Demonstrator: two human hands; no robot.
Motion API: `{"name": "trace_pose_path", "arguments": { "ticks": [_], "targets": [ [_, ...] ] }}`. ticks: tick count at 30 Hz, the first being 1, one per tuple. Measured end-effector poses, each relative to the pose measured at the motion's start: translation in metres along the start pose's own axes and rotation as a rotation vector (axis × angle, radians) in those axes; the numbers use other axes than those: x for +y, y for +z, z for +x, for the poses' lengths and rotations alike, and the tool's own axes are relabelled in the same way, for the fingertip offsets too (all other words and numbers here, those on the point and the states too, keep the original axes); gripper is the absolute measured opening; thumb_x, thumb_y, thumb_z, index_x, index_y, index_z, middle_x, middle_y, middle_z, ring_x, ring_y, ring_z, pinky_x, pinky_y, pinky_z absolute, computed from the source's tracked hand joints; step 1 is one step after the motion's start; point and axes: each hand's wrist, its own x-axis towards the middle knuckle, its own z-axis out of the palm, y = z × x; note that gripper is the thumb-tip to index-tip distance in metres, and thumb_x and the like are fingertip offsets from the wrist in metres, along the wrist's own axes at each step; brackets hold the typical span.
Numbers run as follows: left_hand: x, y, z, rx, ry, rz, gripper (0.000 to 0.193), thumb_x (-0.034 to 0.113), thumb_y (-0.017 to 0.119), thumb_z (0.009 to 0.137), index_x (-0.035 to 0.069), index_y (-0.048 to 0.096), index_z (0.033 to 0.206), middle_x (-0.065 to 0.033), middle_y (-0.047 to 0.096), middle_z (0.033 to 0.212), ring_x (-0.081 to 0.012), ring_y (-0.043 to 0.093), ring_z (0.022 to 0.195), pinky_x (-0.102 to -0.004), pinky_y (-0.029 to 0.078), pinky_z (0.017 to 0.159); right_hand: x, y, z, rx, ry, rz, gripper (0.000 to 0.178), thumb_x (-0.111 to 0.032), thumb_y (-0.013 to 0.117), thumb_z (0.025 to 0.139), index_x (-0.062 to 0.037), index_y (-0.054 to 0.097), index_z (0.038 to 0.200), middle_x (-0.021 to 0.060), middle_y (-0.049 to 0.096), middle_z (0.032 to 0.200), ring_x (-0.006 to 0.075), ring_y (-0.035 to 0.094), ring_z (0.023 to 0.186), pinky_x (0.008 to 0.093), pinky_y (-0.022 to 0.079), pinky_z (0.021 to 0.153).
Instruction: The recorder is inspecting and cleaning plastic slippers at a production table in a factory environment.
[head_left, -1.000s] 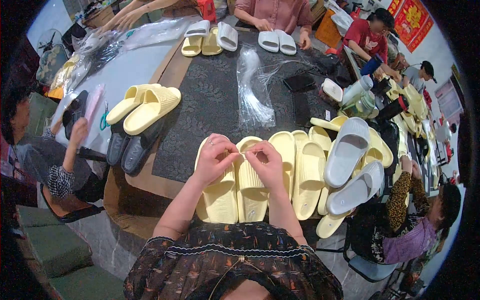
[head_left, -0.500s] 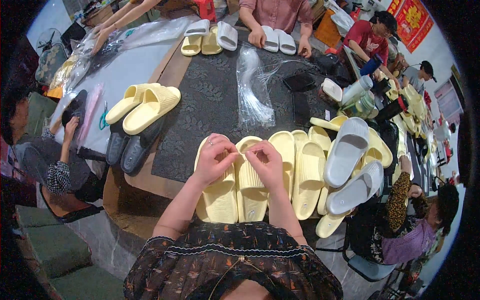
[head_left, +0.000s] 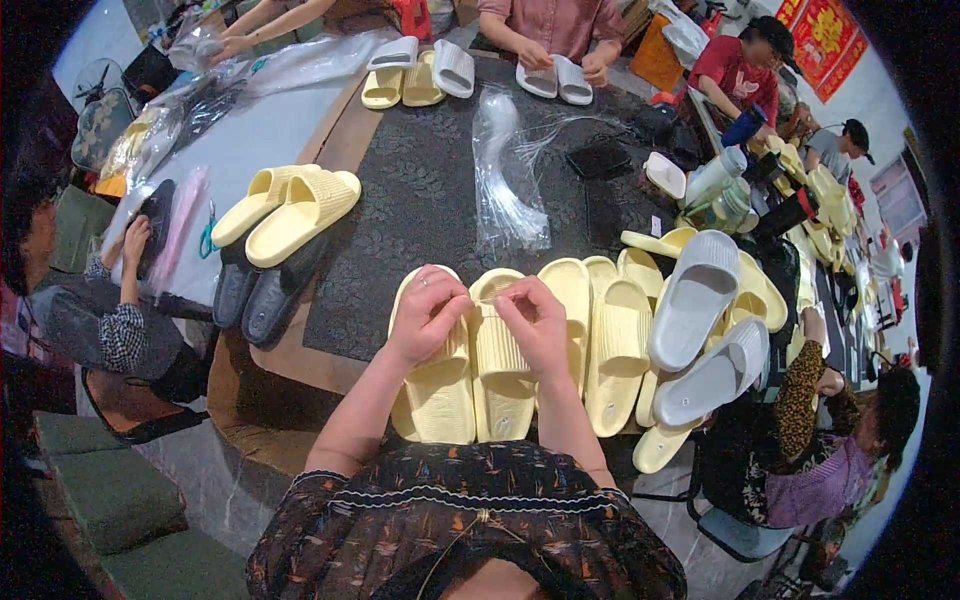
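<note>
A red poster point(head_left: 826, 48) hangs on the wall point(head_left: 868, 112) beyond a pale bottle point(head_left: 712, 177) and a white-lidded container point(head_left: 665, 177).

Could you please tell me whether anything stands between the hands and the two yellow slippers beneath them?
Nothing visible does: the left hand and right hand are right over the slippers, with only a thin strand between them.

We've slide-sandal row point(head_left: 618, 330) nearest us | strand bundle point(head_left: 513, 200) beyond it, on table mat point(head_left: 410, 170) | left: slide pair point(head_left: 305, 215) atop another pair point(head_left: 262, 305) | right: piled loose slides point(head_left: 697, 300), bottles point(head_left: 733, 205) behind | far side: more slides point(head_left: 453, 75)
</note>
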Motion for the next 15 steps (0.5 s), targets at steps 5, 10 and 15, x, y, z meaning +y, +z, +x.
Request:
{"name": "trace_pose_path", "arguments": {
  "ticks": [5,10,15],
  "targets": [
    [0.0017,0.0016,0.0008,0.008,0.022,0.026,0.007,0.006,0.063,0.081,0.001,0.063,0.076,-0.0096,0.059,0.074,-0.0272,0.056,0.076,-0.0384,0.043,0.075,0.0019,-0.0008,-0.0001,0.000,-0.001,0.024,0.010,-0.008,0.072,0.083,-0.0022,0.064,0.084,-0.0013,0.056,0.083,0.0045,0.047,0.067,0.0197,0.038,0.060],
    [0.0014,0.0017,0.0000,0.008,0.037,0.056,0.009,0.006,0.064,0.082,0.001,0.062,0.074,-0.0099,0.058,0.070,-0.0270,0.055,0.074,-0.0383,0.043,0.072,-0.0003,-0.0004,0.0007,-0.009,-0.023,0.006,0.010,-0.008,0.072,0.083,-0.0022,0.065,0.084,-0.0005,0.057,0.083,0.0050,0.050,0.070,0.0200,0.040,0.061],
    [0.0013,0.0010,0.0009,0.009,-0.009,0.027,0.012,0.008,0.064,0.084,0.003,0.063,0.073,-0.0073,0.061,0.076,-0.0243,0.056,0.078,-0.0356,0.043,0.075,-0.0020,-0.0002,0.0002,-0.015,-0.002,0.003,0.010,-0.009,0.072,0.083,-0.0025,0.065,0.084,0.0001,0.057,0.083,0.0056,0.051,0.070,0.0201,0.041,0.063]
  ]
}}
